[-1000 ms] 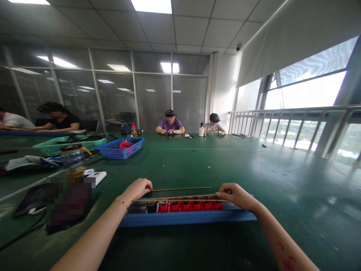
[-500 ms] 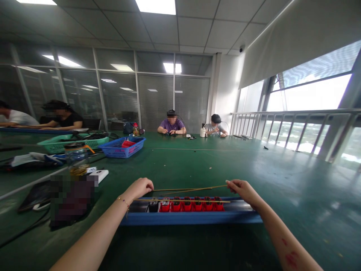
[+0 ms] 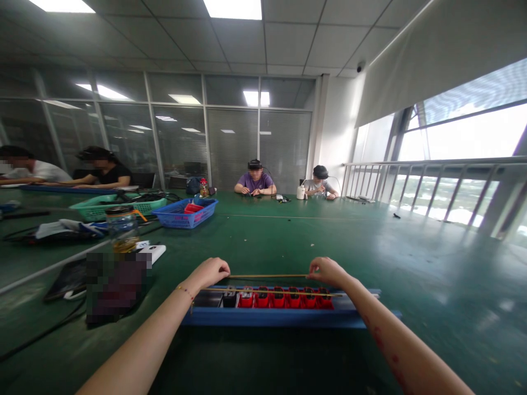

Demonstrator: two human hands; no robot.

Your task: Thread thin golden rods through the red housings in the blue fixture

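Beyond the far edge of a long blue trough (image 3: 288, 318), a thin yellowish stick (image 3: 267, 276) spans the gap between my hands. My left hand (image 3: 212, 272) pinches its left end, with the fingers closed. At the right end, my right hand (image 3: 329, 271) has its thumb and fingertips closed on the stick. Another thin stick (image 3: 272, 292) lies lengthwise over the trough, across the blocks. Inside the trough stand several red blocks with dark tops (image 3: 278, 298) in a row, and a black block (image 3: 229, 298) at their left end.
On the left are a lidded glass jar (image 3: 122, 227), a white power bank (image 3: 154, 254), a dark pouch (image 3: 117, 291), a blue basket (image 3: 185, 215) and a green basket (image 3: 111, 207). Two people sit at the far side of the green table (image 3: 263, 236), two more at far left.
My right hand has moved left, to the right end of the stick between my hands; a slanted stick it held is no longer distinct. The view has turned slightly left.
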